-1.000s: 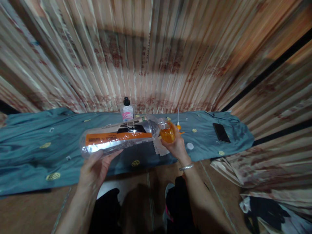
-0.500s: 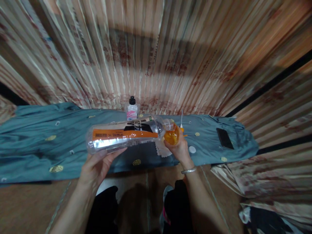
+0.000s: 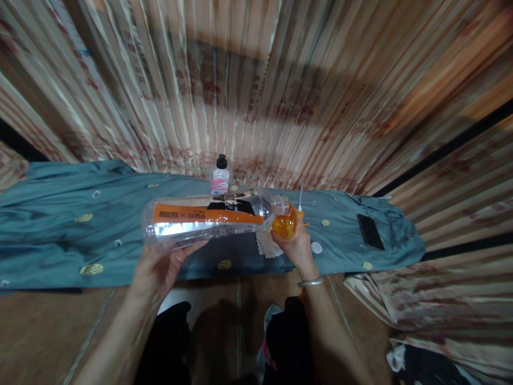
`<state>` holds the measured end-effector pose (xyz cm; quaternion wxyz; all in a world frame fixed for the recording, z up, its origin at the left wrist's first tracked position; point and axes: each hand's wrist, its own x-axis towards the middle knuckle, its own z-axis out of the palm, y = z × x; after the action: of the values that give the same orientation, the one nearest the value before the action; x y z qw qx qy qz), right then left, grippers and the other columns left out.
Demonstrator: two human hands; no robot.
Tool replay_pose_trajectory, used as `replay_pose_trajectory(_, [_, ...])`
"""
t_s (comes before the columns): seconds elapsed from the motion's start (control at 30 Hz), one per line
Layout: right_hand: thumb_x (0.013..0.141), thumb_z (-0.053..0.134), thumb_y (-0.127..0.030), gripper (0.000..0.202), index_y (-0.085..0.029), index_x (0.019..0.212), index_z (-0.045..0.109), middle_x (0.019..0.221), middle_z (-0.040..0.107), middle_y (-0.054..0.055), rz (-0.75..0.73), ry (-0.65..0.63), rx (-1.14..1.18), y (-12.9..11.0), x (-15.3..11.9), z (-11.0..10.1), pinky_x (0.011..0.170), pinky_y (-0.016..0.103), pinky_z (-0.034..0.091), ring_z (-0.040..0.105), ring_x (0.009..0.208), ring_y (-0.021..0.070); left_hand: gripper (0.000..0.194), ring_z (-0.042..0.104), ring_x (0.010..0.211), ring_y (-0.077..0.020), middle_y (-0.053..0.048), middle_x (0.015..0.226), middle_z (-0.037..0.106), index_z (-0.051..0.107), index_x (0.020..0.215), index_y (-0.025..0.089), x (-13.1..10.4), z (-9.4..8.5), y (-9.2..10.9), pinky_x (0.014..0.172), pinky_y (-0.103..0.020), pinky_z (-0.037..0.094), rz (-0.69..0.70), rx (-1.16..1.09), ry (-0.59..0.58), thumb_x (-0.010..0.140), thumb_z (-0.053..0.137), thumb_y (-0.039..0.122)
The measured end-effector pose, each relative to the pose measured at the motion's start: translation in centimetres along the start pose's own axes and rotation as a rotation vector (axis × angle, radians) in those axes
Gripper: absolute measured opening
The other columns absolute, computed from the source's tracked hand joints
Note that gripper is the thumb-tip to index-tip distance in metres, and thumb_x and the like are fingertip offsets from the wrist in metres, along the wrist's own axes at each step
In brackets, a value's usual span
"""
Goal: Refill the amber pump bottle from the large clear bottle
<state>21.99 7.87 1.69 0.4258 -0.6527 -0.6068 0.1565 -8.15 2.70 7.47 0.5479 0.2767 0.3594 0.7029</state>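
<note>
My left hand is wrapped round the lower part of a large clear plastic bottle with an orange, black and silver label. The bottle lies almost level, its neck pointing right. In my right hand is a small clear bottle with amber liquid in it. The large bottle's mouth meets the top of the small one; whether liquid passes between them I cannot make out. Below the small bottle, a pale scallop-edged cloth lies on the bench. Just behind my right hand stands an orange-based pump nozzle with a thin tube.
A long bench has a teal patterned cover. At its back stands a black-capped bottle with a pink label. To the right lie a white round disc and a dark phone. A pleated curtain hangs behind.
Both hands keep their hold, and the bottles stay mouth to mouth. The large bottle has turned slightly, so its label faces me a little more. The view has shifted slightly.
</note>
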Motion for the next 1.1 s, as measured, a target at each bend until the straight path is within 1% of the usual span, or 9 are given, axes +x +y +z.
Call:
replay_pose_trajectory(0.1, [0.068,0.081,-0.039,0.084,-0.022,0.146,0.054,0.126,0.079,0.013,0.004,0.029,-0.005,-0.38,-0.2,0.08,0.093,0.051,0.067,0.079,0.112,0.0371,0.063,0.078,0.098,-0.0331,-0.011,0.107,0.082,0.079,0.113,0.023,-0.13,0.27,0.15,0.074,-0.041,0.072,-0.013,-0.004,0.023,0.055,0.101,0.036])
replay_pose_trajectory(0.2, [0.069,0.081,-0.039,0.082,-0.022,0.145,0.055,0.126,0.079,0.012,0.002,0.046,0.005,-0.62,-0.3,0.08,0.095,0.05,0.066,0.079,0.113,0.0359,0.076,0.079,0.098,-0.0337,-0.01,0.111,0.081,0.075,0.124,0.026,-0.15,0.34,0.18,0.072,-0.041,0.072,-0.004,-0.003,0.045,0.054,0.102,0.037])
replay_pose_trajectory(0.37, [0.067,0.082,-0.04,0.085,-0.02,0.145,0.054,0.126,0.079,0.013,0.044,0.016,0.001,-0.82,-0.22,-0.13,0.096,0.049,0.065,0.079,0.112,0.0354,0.077,0.08,0.095,-0.0312,-0.008,0.111,0.082,0.073,0.128,0.027,-0.1,-0.04,0.24,0.075,-0.043,0.072,-0.01,-0.002,0.016,0.056,0.101,0.035])
replay_pose_trajectory(0.47, [0.068,0.082,-0.04,0.084,-0.021,0.145,0.054,0.124,0.08,0.012,0.051,0.01,0.008,-1.01,-0.21,-0.19,0.096,0.049,0.065,0.079,0.111,0.0356,0.075,0.08,0.09,-0.0284,-0.005,0.103,0.083,0.074,0.125,0.027,-0.15,-0.02,0.41,0.077,-0.045,0.072,-0.018,-0.005,0.01,0.056,0.102,0.034])
replay_pose_trajectory(0.53, [0.069,0.081,-0.039,0.079,-0.021,0.142,0.056,0.125,0.079,0.012,0.026,0.019,0.02,-1.11,-0.24,-0.18,0.097,0.05,0.064,0.078,0.112,0.0354,0.075,0.079,0.084,-0.027,-0.004,0.097,0.083,0.077,0.119,0.026,-0.2,0.19,0.51,0.072,-0.042,0.072,-0.005,-0.027,0.03,0.05,0.103,0.037])
replay_pose_trajectory(0.63, [0.07,0.081,-0.038,0.078,-0.021,0.142,0.057,0.126,0.078,0.013,-0.005,0.03,0.026,-1.08,-0.24,-0.17,0.098,0.05,0.063,0.077,0.114,0.0355,0.066,0.079,0.086,-0.027,-0.003,0.093,0.082,0.079,0.113,0.026,-0.22,0.48,0.57,0.074,-0.041,0.072,-0.027,-0.013,0.021,0.052,0.103,0.035])
replay_pose_trajectory(0.83, [0.069,0.082,-0.042,0.084,-0.018,0.145,0.054,0.129,0.078,0.015,0.001,0.028,0.021,-0.81,-0.2,-0.19,0.1,0.05,0.063,0.077,0.115,0.0356,0.064,0.079,0.091,-0.0297,-0.007,0.1,0.083,0.082,0.104,0.023,-0.12,0.48,0.65,0.07,-0.041,0.073,-0.04,-0.035,0.036,0.045,0.105,0.035])
replay_pose_trajectory(0.97, [0.068,0.083,-0.04,0.084,-0.02,0.145,0.054,0.128,0.078,0.013,0.009,0.019,0.017,-0.84,-0.19,-0.24,0.099,0.049,0.063,0.078,0.114,0.0351,0.069,0.079,0.086,-0.0285,-0.006,0.095,0.084,0.082,0.102,0.021,-0.05,0.62,0.71,0.067,-0.044,0.073,-0.049,-0.066,0.088,0.038,0.106,0.032])
replay_pose_trajectory(1.1, [0.069,0.082,-0.04,0.085,-0.02,0.146,0.053,0.127,0.078,0.013,0.023,0.012,0.007,-0.98,-0.14,-0.34,0.099,0.05,0.063,0.077,0.114,0.0362,0.071,0.08,0.086,-0.0282,-0.005,0.101,0.085,0.082,0.104,0.022,-0.03,0.84,0.76,0.068,-0.044,0.074,-0.055,-0.075,0.097,0.038,0.106,0.029])
